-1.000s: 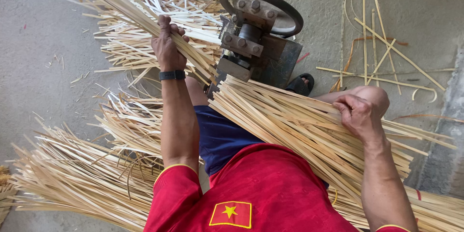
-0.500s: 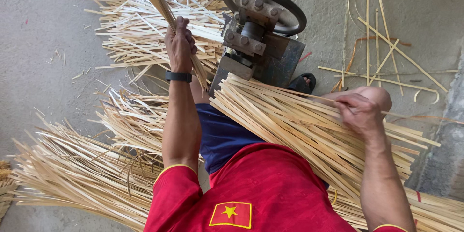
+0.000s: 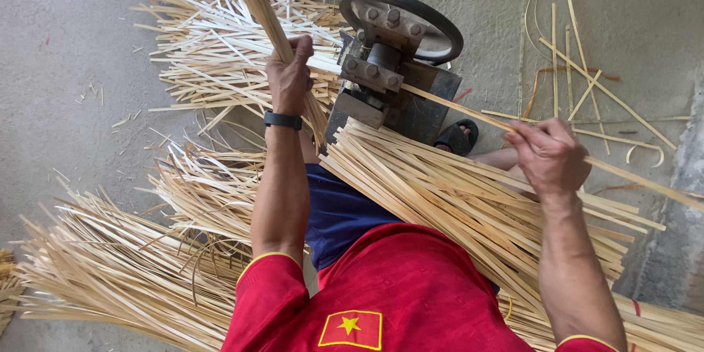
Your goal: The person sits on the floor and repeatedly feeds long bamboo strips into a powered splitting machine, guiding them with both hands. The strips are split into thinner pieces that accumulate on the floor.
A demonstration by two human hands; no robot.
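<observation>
On the concrete floor (image 3: 66, 66), the left hand (image 3: 290, 77) grips a bundle of split strips (image 3: 253, 0) slanting up past the machine (image 3: 392, 81). The right hand (image 3: 550, 158) pinches a single strip (image 3: 455, 106) that runs into the machine's side, above the slat pile (image 3: 455, 198) across the lap. Loose strips (image 3: 213, 51) lie around.

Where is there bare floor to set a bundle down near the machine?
Bare concrete floor lies far left, bordered by the scattered strips and the long pile. Another smaller patch sits above the machine, top right. It is crowded in front of the machine, where the left hand and right hand work among slats.
</observation>
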